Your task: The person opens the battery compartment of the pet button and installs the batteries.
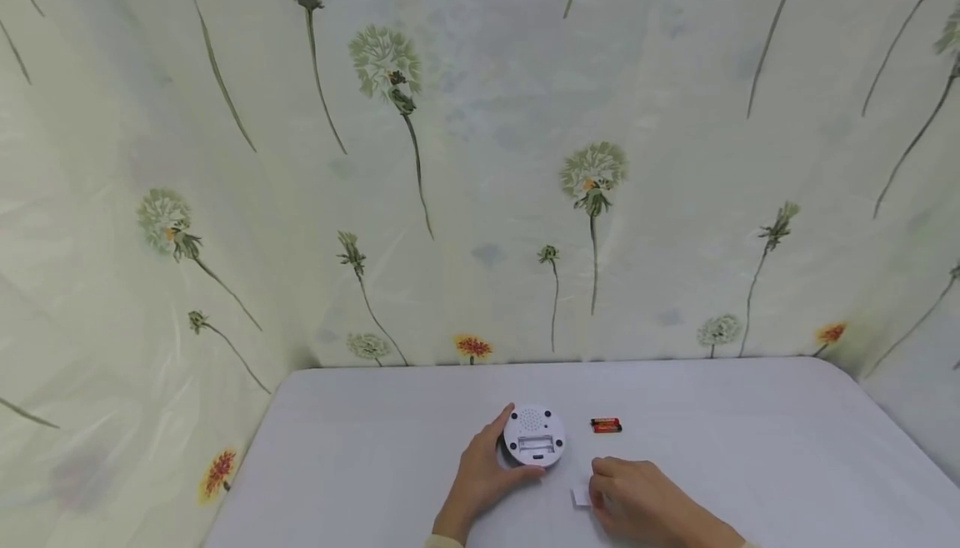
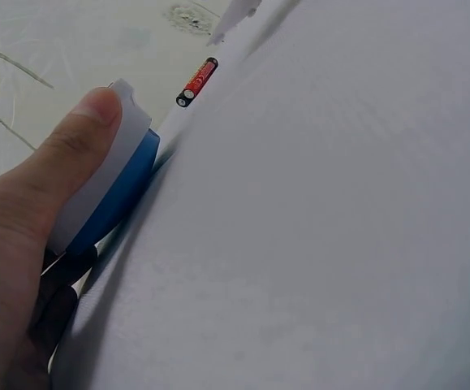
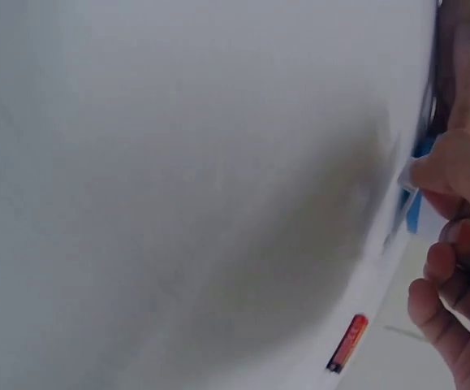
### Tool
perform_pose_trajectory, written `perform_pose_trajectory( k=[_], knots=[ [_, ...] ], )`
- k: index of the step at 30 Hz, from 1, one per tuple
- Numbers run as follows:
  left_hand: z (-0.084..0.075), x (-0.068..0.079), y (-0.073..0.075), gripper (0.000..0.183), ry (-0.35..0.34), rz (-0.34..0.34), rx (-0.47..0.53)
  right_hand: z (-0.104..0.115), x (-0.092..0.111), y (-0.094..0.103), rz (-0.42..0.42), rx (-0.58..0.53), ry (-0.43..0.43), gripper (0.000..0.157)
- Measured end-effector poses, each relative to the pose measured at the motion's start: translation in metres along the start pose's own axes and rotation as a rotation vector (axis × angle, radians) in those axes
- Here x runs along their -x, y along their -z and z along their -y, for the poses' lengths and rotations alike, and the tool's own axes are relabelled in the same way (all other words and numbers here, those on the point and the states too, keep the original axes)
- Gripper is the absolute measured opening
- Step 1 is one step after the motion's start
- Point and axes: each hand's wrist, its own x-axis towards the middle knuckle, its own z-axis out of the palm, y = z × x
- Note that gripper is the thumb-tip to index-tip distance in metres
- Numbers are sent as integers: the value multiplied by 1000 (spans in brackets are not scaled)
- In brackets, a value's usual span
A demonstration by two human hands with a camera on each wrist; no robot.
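Observation:
A round white device (image 1: 531, 415) lies with its underside up, showing speaker holes, dark round feet and an uncovered battery compartment (image 1: 537, 445) with no cells in it. Its other side is blue in the left wrist view. My left hand (image 1: 483, 473) grips it by the edge, thumb (image 2: 97, 110) on the white rim. To the right, low over the table, my right hand (image 1: 637, 498) pinches a small white battery cover (image 1: 581, 498) between thumb and fingers. Two red and black batteries (image 1: 606, 425) lie side by side beyond the right hand, right of the device.
A white cloth covers the table (image 1: 360, 448), which has rounded far corners. Behind it and at both sides hangs a pale curtain (image 1: 487, 198) printed with dandelions.

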Motion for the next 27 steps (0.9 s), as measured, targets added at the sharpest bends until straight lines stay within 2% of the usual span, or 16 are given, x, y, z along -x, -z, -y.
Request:
perform_pose_trajectory(
  k=[3,7,14,17,22,27],
  knots=[
    [1,0,-1,103,7,12,11,6,5,-2,28,-8,34,14],
    [2,0,-1,102,5,13,18,12,7,-3,123,-73,48,11],
    [3,-1,-1,102,12,15,16,19,7,-3,264,-188,-15,24],
    [2,0,0,102,9,12,19,21,8,-5,263,-191,-22,27],
    [2,0,1,103,2,10,10,21,9,-8,209,-161,15,25],
    [1,1,0,102,-6,11,13,23,9,-8,229,-196,-8,24]
  ],
)
